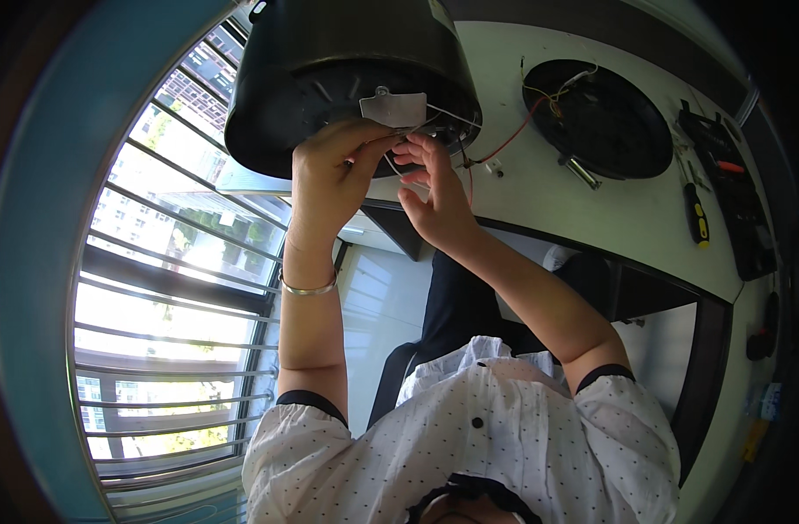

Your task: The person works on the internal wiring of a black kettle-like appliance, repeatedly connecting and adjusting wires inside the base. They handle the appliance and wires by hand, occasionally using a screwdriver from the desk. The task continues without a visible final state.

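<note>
A black cylindrical appliance body (338, 61) lies at the top with its underside facing me, a small metal plate (394, 107) and thin wires on it. My left hand (334, 170) is closed, thumb and index pinching a thin wire at the lower part of that underside, just below the plate. My right hand (434, 196) is beside it, its fingers apart and slightly bent, fingertips touching or very near the wires; whether they hold anything is hard to see. A red wire (513, 138) runs from there toward a round black base (596, 113) with wires and a metal cylinder (581, 171).
The appliance parts are on a white tabletop (539, 214). At the right lie a yellow-and-black screwdriver (698, 218), a black tool case (727, 192) and a small white connector (494, 166). A barred window (177, 341) is at the left; my legs show below the table edge.
</note>
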{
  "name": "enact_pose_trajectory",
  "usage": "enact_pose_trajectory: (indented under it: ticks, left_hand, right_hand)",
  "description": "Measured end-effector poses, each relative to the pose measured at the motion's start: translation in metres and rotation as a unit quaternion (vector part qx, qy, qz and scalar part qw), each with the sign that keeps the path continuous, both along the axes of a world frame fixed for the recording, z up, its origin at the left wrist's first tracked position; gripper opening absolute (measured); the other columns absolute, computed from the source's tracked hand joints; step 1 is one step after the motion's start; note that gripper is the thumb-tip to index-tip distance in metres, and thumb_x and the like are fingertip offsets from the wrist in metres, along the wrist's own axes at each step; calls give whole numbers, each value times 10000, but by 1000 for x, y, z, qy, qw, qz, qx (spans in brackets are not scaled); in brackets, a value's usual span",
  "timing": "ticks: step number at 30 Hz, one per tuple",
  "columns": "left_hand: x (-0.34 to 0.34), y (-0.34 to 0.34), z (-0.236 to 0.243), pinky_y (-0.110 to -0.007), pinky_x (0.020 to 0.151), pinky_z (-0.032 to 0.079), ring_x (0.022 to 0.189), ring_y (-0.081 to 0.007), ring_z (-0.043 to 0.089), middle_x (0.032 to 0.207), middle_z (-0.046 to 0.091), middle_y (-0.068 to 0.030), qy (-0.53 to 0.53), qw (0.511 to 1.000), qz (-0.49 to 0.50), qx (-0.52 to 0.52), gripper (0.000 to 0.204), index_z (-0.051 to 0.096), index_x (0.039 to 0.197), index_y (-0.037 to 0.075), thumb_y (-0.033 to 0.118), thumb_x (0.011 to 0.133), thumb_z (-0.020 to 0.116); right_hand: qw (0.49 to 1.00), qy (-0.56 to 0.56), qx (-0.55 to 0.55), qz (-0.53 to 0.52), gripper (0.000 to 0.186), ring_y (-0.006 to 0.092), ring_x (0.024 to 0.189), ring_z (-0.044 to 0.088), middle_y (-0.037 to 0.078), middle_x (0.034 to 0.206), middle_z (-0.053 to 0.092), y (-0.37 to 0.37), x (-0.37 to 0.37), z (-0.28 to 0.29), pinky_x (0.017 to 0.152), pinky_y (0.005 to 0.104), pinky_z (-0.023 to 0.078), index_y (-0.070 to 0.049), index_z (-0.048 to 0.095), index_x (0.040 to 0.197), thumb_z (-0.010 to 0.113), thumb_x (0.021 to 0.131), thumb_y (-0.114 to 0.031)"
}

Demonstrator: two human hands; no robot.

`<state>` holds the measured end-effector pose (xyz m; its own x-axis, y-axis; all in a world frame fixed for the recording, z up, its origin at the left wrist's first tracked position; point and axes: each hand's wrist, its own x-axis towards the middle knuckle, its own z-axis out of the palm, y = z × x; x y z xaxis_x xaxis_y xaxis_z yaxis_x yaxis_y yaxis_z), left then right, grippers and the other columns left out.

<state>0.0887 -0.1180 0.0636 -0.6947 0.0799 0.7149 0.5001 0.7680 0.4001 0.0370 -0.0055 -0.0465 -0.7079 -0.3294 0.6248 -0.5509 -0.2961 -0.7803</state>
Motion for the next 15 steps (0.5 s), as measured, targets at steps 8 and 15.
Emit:
enact_pose_trajectory:
  ticks: [8,15]
  left_hand:
    - [-9,0,9,-196,555,487,663,-88,625,801,683,-58,-4,1000,-14,-6,105,685,908,9,21,816,636]
    - [-8,-4,3,-204,554,496,682,-87,638,810,687,-58,-76,997,-13,-25,115,662,938,9,34,840,607]
  right_hand:
    - [1000,2,11,4,635,233,1110,506,162,1238,466,2,0,5,873,328,450,-23,281,1323,553,756,63]
    - [1000,7,19,4,636,236,1095,524,161,1232,473,5,-1,7,859,329,461,-20,281,1320,562,756,60]
